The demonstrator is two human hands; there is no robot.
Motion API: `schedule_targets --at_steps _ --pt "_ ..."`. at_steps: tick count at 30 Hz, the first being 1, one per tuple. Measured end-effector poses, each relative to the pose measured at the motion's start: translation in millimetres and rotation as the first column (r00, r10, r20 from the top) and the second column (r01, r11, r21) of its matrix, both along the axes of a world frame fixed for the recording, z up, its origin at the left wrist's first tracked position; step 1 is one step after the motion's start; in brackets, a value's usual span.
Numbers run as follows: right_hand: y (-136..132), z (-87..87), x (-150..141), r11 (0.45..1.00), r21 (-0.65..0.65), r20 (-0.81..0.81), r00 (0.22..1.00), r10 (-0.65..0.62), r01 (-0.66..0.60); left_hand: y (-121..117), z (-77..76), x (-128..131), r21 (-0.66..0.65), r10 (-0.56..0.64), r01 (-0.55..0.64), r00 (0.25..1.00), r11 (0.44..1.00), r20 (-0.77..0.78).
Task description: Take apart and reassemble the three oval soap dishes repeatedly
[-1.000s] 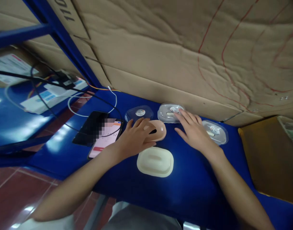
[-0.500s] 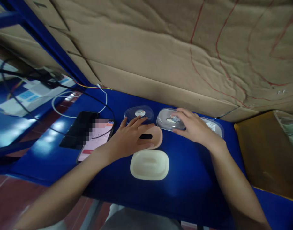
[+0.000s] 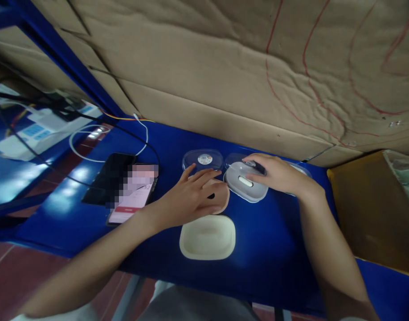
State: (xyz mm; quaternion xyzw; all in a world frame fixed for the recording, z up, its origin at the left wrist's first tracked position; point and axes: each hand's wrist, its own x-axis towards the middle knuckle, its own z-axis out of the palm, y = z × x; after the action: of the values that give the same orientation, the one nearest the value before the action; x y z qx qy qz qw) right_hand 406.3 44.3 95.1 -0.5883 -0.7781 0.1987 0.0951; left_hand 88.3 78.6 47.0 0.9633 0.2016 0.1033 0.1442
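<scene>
My left hand [image 3: 191,194] is spread over a pink oval dish [image 3: 224,196] with a dark slot in it, mostly covered by the fingers. One fingertip reaches a clear plastic lid [image 3: 204,159] with a round label. My right hand [image 3: 274,174] pinches the far right rim of a grey dish [image 3: 238,183] that has a white oval piece inside. Something dark shows between thumb and fingers; I cannot make it out. Behind this dish lies another clear lid [image 3: 233,160]. A cream dish [image 3: 207,238] sits nearest to me.
A third clear lid [image 3: 300,168] is partly behind my right wrist. Two phones, one dark [image 3: 111,176] and one lit [image 3: 137,191], lie at left by cables. A cardboard box [image 3: 368,205] stands at right, and a cardboard wall [image 3: 191,89] closes the back.
The grey dish has shifted towards me and a little right, apart from its clear lid. My left hand has moved right across the pink dish, and the left lid has shifted right.
</scene>
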Motion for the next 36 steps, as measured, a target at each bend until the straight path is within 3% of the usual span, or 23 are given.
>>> schedule_targets --at_steps 8,14,18,22,33,36 --pt "12.2 -29.1 -14.6 0.985 0.170 0.188 0.981 -0.042 0.009 0.5 -4.9 0.3 -0.003 -0.016 0.016 0.999 1.000 -0.031" --pt "0.9 -13.0 -31.9 0.962 0.265 0.328 0.933 -0.148 0.059 -0.3 -4.1 0.8 0.000 -0.006 0.006 1.000 1.000 -0.013" --pt "-19.5 5.6 -51.9 0.992 0.124 0.383 0.923 -0.038 -0.010 0.1 -6.3 0.1 0.021 0.044 -0.044 0.999 0.999 -0.017" --pt "-35.0 11.3 -66.2 0.997 -0.050 0.401 0.914 0.070 -0.054 0.9 -8.5 -0.4 0.009 0.081 -0.080 0.995 0.997 -0.051" --pt "-57.3 17.7 -54.1 0.982 -0.187 0.276 0.957 0.093 -0.041 2.3 -6.5 -1.0 -0.006 0.101 -0.102 0.991 0.995 -0.090" --pt "-60.1 13.6 -50.3 0.978 -0.183 0.197 0.971 0.137 -0.101 4.9 -7.3 -1.1 -0.011 0.126 -0.127 0.989 0.992 -0.076"
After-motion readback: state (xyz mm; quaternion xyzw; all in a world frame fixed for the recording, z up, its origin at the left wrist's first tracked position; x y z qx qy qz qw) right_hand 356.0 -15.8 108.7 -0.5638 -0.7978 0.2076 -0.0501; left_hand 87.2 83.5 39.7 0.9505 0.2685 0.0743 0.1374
